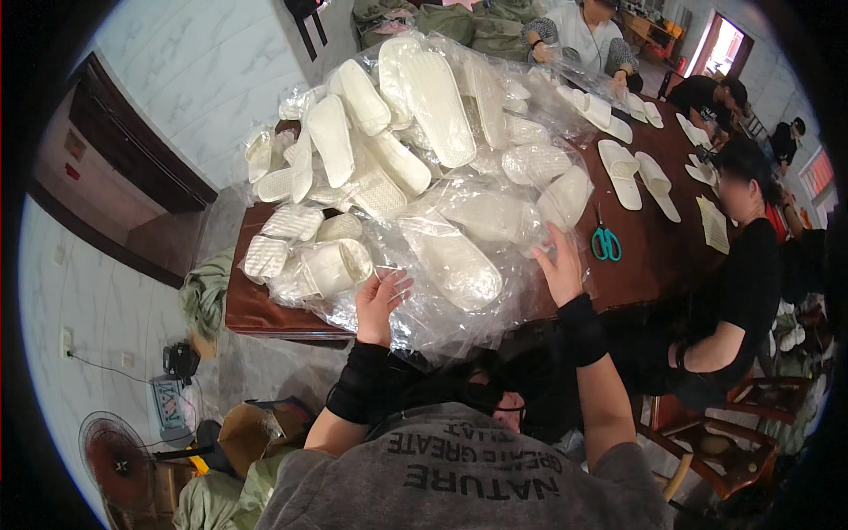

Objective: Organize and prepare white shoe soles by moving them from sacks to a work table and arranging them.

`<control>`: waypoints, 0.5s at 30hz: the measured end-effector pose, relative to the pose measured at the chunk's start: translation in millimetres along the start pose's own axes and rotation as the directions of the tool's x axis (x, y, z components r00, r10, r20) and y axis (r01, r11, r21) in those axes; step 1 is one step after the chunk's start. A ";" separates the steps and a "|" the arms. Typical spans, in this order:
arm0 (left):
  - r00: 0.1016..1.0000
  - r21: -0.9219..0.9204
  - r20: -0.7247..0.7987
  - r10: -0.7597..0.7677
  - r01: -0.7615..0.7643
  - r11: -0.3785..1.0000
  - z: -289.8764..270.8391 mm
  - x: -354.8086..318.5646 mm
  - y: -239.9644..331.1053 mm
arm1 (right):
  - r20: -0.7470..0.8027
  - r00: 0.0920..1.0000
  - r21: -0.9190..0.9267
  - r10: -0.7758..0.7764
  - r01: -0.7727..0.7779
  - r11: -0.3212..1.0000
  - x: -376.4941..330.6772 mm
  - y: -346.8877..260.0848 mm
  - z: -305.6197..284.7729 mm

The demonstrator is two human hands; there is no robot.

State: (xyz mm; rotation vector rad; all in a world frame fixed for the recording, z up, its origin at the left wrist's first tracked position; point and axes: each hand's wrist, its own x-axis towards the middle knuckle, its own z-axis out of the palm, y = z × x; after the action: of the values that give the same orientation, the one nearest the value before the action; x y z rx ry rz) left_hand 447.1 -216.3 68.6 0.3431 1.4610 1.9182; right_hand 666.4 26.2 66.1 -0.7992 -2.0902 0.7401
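Observation:
A big heap of cream-white slippers (433, 106) and clear plastic bags (380, 243) covers the near part of a brown table. My left hand (382, 300) is at the heap's front edge, fingers spread beside a bagged slipper (331, 268). At the right side of the heap, my right hand (560, 265) has its fingers apart, the tips close to a wrapped slipper (565, 199). I cannot tell whether the fingertips touch the plastic. Between my hands lies a sole-up slipper (452, 262) under the film. Both wrists wear black bands.
Teal-handled scissors (606, 244) lie on the brown table (265, 305), right of the heap. Pairs of slippers (638, 178) and a paper sheet (713, 224) are farther along. A person in black (751, 256) sits at the right; others work beyond. A fan (115, 459) stands lower left.

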 end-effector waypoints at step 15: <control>0.998 0.079 -0.050 0.039 -0.035 0.996 -4.5 20.6 -48.8 | 0.325 0.883 -0.402 -0.339 0.454 0.795 -54.7 -76.3 3.9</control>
State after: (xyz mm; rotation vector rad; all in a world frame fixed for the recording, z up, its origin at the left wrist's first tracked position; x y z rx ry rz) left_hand 447.2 -199.8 18.0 0.3607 1.5766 1.9159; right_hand 669.0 -63.5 94.3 -0.4884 -2.5938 0.0877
